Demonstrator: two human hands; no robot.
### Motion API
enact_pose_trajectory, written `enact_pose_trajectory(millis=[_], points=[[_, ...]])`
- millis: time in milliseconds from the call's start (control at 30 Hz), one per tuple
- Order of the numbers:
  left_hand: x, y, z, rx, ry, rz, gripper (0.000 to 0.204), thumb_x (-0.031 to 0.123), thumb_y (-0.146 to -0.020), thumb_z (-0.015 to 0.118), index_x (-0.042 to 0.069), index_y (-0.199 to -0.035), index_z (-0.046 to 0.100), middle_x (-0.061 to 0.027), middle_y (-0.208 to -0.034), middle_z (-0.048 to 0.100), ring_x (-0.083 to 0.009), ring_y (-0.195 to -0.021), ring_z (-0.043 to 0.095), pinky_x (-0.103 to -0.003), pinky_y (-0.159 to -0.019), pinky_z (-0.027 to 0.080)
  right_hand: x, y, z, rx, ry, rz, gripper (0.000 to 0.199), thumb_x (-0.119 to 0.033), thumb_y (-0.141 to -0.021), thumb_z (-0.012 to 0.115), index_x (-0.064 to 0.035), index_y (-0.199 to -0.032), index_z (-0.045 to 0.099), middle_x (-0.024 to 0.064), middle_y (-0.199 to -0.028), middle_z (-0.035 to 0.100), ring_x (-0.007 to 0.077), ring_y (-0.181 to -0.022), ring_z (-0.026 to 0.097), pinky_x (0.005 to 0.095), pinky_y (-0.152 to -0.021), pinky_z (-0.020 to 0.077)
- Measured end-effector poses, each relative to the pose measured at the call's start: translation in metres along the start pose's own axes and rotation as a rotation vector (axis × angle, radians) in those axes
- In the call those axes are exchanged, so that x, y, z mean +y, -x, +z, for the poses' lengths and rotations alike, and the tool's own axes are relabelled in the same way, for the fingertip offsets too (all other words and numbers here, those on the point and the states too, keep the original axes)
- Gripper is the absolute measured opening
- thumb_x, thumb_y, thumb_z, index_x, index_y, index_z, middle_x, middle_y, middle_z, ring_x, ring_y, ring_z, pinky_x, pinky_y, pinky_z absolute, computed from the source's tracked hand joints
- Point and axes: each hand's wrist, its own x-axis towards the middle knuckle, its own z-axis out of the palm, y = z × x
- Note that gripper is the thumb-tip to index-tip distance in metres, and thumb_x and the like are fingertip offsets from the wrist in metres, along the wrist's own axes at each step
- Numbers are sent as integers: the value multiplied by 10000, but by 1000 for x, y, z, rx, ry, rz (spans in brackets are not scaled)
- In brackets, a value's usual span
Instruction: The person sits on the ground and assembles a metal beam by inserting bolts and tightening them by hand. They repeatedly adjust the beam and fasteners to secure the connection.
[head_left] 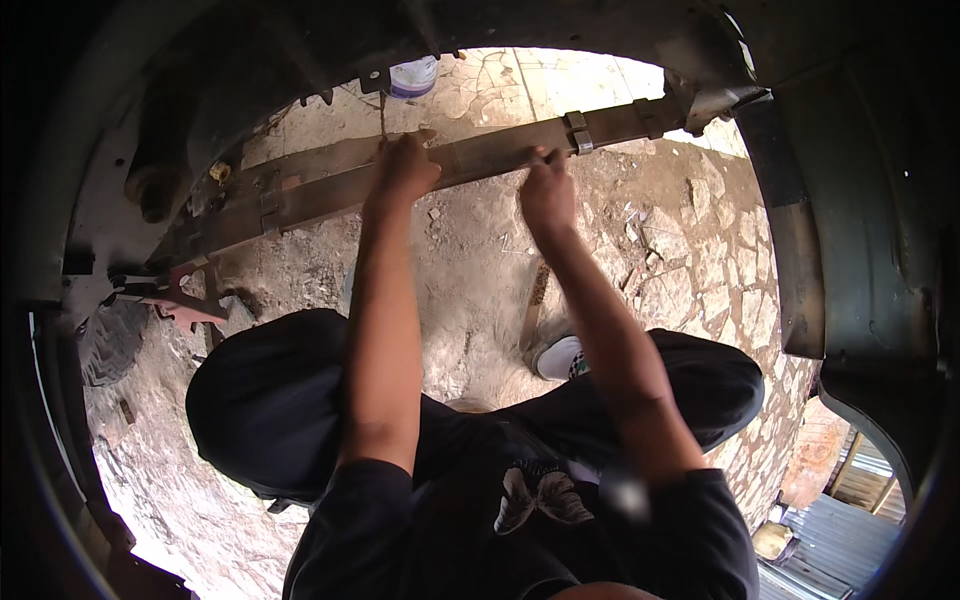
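Note:
A long brown leaf spring (330, 195) of a vehicle crosses in front of me, rising toward the right, with a metal clamp (578, 133) round it on the right. My left hand (405, 168) is closed at the middle of the spring. A thin upright rod (383, 115) shows just above its fingers; whether the hand grips it, I cannot tell. My right hand (549, 190) is closed at the spring's lower edge, just left of the clamp. What its fingers hold, if anything, is hidden or too small to make out.
The dark wheel arch (250, 60) curves overhead and down both sides. At the left hangs a dark cylindrical part (152, 190), with a reddish metal stand (190, 300) below the spring's end. A white and purple bucket (413, 78) stands beyond. Rough stone ground (690, 250) lies underneath.

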Motion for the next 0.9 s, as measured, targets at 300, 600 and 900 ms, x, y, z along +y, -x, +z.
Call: enact_pose_trajectory(millis=[300, 600, 900], points=[[7, -37, -26, -86, -117, 8, 499, 258, -798, 807, 166, -1282, 725, -198, -1175, 740, -345, -1136, 698, -433, -1061, 495, -2, -4, -1, -199, -43, -198, 323, -222, -1087, 390, -78, -1278, 607, 249, -1250, 577, 449, -971, 695, 550, -882, 561], [-14, -35, -50, -155, -98, -50, 345, 348, -874, 772, 140, -1149, 784, -169, -1116, 759, -342, -1093, 717, -422, -1001, 552, -77, 27, 59, -226, -68, -292, 395, -96, -998, 448, -23, -1377, 529, 267, -1346, 492, 457, -934, 703, 527, -822, 605], [-21, -25, -18, 9, -22, 13, 280, 218, -917, 678, 149, -1167, 783, -157, -1130, 757, -340, -1113, 705, -428, -1085, 487, -53, -5, 32, -274, -75, -324, 303, -179, -1045, 441, 22, -1221, 584, 275, -1213, 583, 441, -1024, 676, 527, -878, 570]])
